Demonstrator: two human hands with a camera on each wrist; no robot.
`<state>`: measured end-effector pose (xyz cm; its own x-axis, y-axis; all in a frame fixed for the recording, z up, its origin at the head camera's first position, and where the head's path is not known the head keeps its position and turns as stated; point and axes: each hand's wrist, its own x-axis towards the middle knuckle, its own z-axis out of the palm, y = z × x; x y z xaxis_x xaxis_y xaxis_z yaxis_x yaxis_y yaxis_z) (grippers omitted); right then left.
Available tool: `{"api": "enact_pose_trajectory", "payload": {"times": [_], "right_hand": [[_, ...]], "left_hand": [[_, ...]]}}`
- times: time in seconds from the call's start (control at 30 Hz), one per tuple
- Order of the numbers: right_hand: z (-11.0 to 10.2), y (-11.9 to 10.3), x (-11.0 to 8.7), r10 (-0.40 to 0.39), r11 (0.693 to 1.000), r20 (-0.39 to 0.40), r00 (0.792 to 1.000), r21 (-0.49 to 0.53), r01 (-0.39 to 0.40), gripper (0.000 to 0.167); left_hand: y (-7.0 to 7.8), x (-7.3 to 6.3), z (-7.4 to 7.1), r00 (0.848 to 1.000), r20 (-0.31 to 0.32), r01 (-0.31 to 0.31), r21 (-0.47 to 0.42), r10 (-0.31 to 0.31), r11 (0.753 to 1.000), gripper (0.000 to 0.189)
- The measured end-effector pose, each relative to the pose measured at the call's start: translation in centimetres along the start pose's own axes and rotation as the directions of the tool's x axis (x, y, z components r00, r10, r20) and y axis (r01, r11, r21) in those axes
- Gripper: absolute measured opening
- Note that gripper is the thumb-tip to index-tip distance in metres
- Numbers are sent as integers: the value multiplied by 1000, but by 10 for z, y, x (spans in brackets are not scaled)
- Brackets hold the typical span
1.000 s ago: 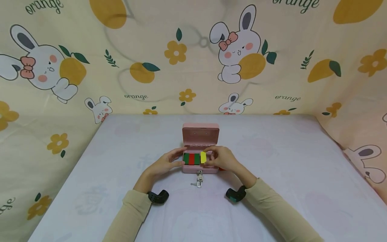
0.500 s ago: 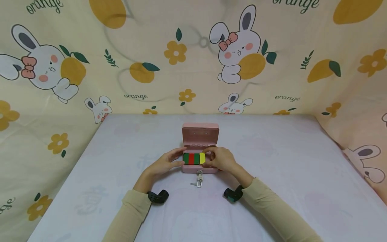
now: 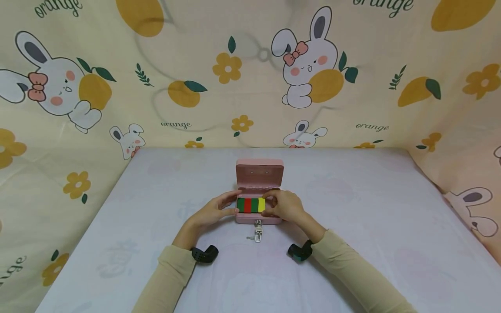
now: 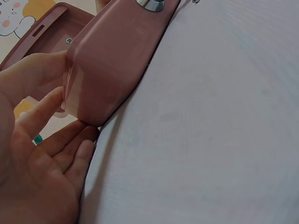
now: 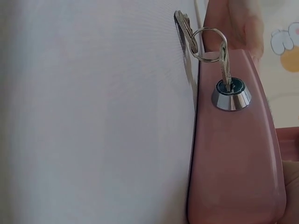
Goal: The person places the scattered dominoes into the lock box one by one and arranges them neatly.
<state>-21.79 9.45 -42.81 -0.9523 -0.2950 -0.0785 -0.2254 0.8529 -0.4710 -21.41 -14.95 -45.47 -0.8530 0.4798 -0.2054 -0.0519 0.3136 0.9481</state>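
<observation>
A pink metal cash box (image 3: pixel 259 221) stands on the table with its lid (image 3: pixel 260 174) raised. Inside lie a green block (image 3: pixel 240 205), a red block (image 3: pixel 248 205) and another green block (image 3: pixel 255 205) side by side. At their right end is a yellow block (image 3: pixel 262 205), pinched between the thumb and fingers of my right hand (image 3: pixel 288 206). My left hand (image 3: pixel 211 212) holds the left end of the box, thumb toward the front and fingers toward the back. In the left wrist view its fingers (image 4: pixel 74 149) lie against the box's side and lower corner.
Keys on a ring (image 5: pixel 210 44) hang from the lock (image 5: pixel 231 94) on the box's front. The white-covered table (image 3: pixel 258 278) surrounds the box. A printed rabbit-and-orange cloth (image 3: pixel 250 87) rises behind it.
The yellow block has moved left and now sits up against the row of blocks, with my right hand shifting slightly left along with it. The left hand stays in place.
</observation>
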Motion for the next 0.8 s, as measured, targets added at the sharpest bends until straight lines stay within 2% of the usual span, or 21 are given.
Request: {"api": "enact_pose_trajectory", "payload": {"times": [0.33,0.8], "right_hand": [[0,-1,1,34,999,9,999,-26,-34,49],[1,-2,1,31,997,16,999,-67,-30,49]], "left_hand": [[0,1,-1,1000,8,-15,9,15,1000,62],[-2,1,-3,999,28,-40,25,39,999,61]]}}
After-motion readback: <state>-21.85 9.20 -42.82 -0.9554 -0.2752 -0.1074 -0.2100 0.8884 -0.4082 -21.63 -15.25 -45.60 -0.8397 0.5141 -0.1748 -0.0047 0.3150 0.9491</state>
